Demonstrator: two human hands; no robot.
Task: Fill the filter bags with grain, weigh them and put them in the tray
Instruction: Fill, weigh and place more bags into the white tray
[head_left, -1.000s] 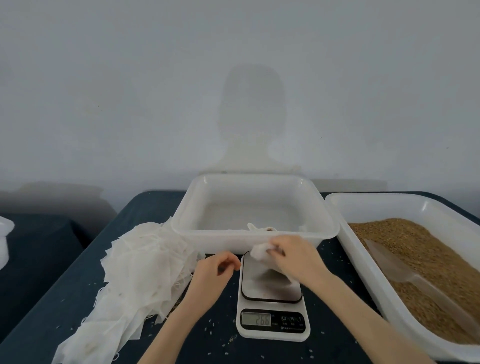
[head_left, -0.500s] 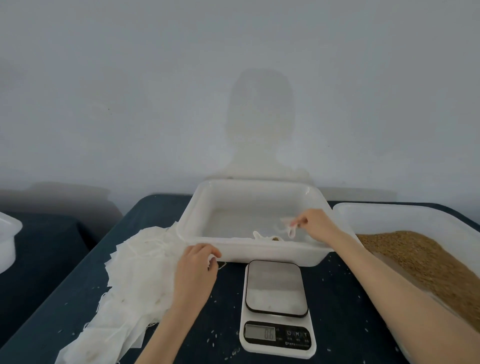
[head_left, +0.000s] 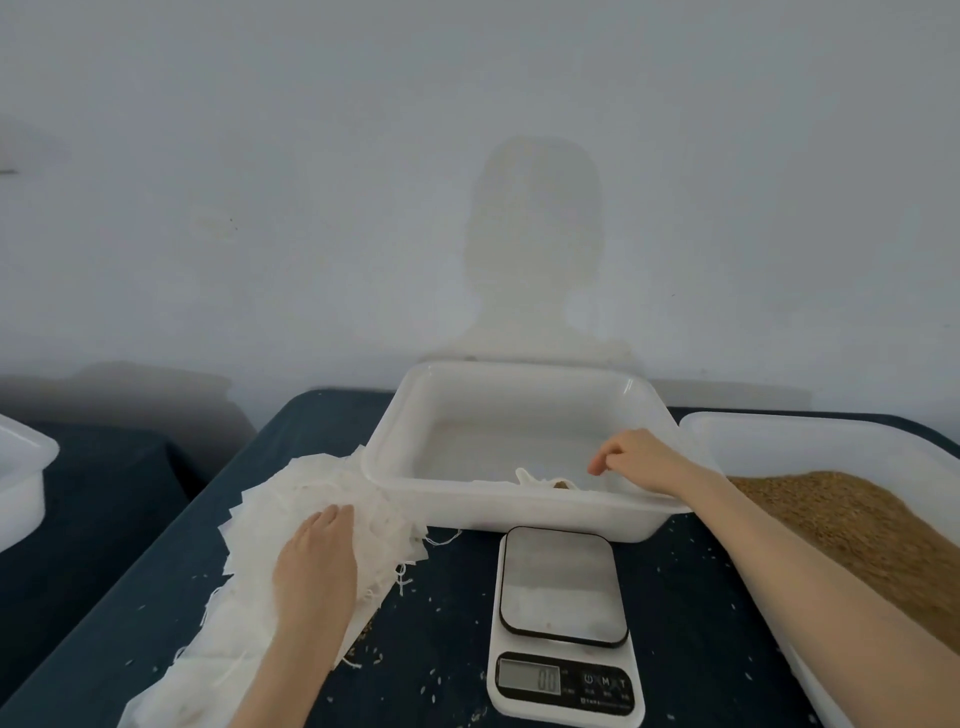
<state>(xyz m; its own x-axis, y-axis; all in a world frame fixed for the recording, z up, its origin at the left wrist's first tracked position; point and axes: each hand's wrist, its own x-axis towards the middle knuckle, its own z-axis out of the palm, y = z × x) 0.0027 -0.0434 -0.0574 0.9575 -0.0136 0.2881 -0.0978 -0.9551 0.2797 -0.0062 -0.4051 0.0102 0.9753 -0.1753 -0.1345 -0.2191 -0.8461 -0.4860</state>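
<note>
The left hand (head_left: 318, 558) lies flat, fingers straight, on the pile of empty filter bags (head_left: 291, 525) left of the scale (head_left: 563, 623). Behind the scale, a filled bag (head_left: 545, 480) lies in the white tray (head_left: 519, 512). The right hand (head_left: 641, 460) hangs over it, fingers loosely curled, its grip holding nothing. Right of the scale, grain (head_left: 857, 525) fills a tub (head_left: 737, 431).

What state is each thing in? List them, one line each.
Scale: on, platform bare, display reads about zero.
Tray: holds one filled bag.
Filled bag: lying in the tray near its front wall.
Grain bin: filled with grain.
Empty filter bags: loose pile, on the table.
Left hand: fingers flat on the pile.
Right hand: over the tray, loosely curled, holding nothing.
</note>
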